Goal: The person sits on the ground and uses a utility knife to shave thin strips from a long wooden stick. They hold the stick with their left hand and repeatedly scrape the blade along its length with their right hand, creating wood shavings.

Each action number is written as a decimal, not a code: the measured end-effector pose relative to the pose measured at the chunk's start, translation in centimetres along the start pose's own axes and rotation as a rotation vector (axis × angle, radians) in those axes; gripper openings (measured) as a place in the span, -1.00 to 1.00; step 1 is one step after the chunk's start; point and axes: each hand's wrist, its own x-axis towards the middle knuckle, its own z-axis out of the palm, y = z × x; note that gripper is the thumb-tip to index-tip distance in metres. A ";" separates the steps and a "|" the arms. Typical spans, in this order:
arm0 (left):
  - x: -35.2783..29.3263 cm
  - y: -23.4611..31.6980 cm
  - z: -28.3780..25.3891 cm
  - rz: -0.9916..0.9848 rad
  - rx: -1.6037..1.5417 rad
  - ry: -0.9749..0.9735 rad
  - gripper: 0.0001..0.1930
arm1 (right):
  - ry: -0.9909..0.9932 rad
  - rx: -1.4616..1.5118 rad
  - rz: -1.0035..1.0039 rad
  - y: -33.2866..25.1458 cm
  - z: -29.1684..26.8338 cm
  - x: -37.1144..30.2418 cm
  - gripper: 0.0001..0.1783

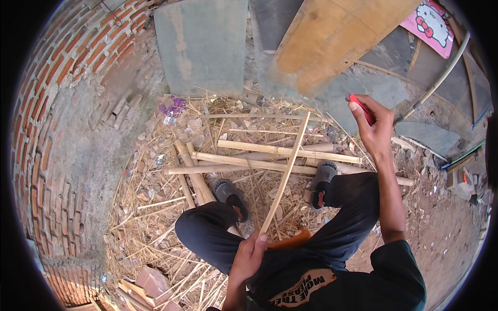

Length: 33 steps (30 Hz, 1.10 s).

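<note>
My left hand (249,255), low in the middle close to my body, is closed round the near end of a long, narrow bamboo strip (287,176). The strip slants away from me and to the right, its far end over the litter on the ground. Raised on the right, my right hand (374,127) grips a red-handled knife (369,116); a thin blade seems to point up and left from it. Knife and strip are apart. Beyond the strip, split bamboo pieces (244,161) lie across round poles (207,169) near my shoes.
Straw and bamboo shavings (150,223) cover the ground. A brick wall (57,155) rises at left. Grey boards (202,46), a brown panel (332,36) and a pink cartoon-cat board (428,26) stand at the back. Something orange (291,239) shows between my legs.
</note>
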 end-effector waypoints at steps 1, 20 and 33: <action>0.5 0.4 0.0 0.023 -0.005 0.042 -0.57 | -0.012 0.017 -0.025 -0.9 0.5 -1.0 -0.65; 4.5 6.1 2.0 0.241 0.244 0.259 -0.71 | -0.384 0.082 -0.294 -6.9 5.0 -14.0 -0.65; 4.3 7.1 2.3 0.256 0.271 0.293 -0.73 | -0.383 0.074 -0.301 -6.6 4.9 -13.4 -0.67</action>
